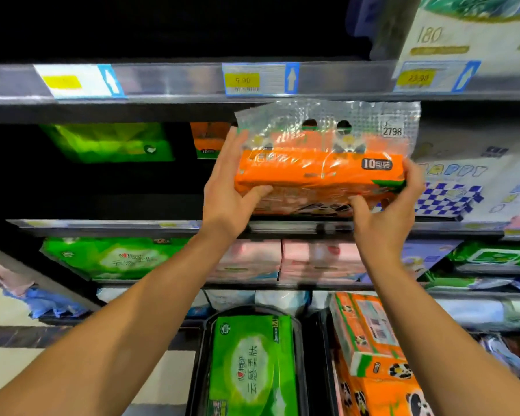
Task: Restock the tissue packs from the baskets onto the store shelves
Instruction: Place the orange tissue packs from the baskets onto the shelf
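Observation:
I hold an orange tissue pack [318,172] with a clear plastic handle flap at the level of the middle shelf [285,228]. My left hand [227,190] grips its left end and my right hand [388,211] grips its right end and underside. Another orange pack [209,139] stands further back on the same shelf. Below, one dark basket [200,355] holds a green tissue pack [252,364], and a second basket [327,361] to its right holds orange panda-print packs [373,355].
A green pack [111,142] sits at the left of the middle shelf, blue-and-white packs [469,181] at its right. The upper shelf edge [177,81] carries price tags. Pink packs [282,259] and green packs [114,256] fill the lower shelf.

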`<state>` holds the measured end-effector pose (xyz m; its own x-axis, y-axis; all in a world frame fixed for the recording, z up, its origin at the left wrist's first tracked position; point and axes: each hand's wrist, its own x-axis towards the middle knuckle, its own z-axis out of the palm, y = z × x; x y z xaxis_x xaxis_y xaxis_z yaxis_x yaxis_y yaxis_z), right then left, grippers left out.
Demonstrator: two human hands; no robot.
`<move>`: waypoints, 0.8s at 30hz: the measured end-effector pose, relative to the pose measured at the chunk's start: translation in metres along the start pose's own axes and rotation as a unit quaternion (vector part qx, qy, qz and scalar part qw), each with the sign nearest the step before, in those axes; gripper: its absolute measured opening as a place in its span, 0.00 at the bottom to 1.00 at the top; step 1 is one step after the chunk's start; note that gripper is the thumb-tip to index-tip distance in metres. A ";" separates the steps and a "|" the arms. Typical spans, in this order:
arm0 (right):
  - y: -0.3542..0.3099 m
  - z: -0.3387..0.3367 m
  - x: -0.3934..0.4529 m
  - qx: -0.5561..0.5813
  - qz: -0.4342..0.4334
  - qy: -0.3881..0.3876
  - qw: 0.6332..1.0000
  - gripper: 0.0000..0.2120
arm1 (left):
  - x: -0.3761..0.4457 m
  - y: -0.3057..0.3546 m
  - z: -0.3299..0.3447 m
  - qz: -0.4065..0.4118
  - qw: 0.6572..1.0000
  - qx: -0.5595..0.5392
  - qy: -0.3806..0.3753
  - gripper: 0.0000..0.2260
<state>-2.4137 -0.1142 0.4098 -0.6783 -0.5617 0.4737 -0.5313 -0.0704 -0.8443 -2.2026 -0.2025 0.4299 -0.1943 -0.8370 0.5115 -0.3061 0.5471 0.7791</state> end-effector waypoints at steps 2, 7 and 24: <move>0.013 0.010 0.006 0.002 -0.002 0.001 1.000 0.39 | 0.007 -0.015 0.012 -0.003 1.000 0.005 0.002 0.39; 0.025 0.034 0.037 0.017 -0.018 -0.020 0.999 0.41 | 0.038 -0.033 0.029 -0.047 0.998 0.033 0.004 0.27; 0.080 0.072 0.043 -0.052 -0.025 -0.029 0.998 0.52 | 0.007 -0.105 0.069 0.022 0.998 0.051 0.041 0.48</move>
<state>-2.4491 -0.2031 0.3448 -0.6212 -0.6063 0.4964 -0.6156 -0.0143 -0.7879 -2.2367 -0.2665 0.3268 -0.1339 -0.8065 0.5759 -0.3926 0.5767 0.7164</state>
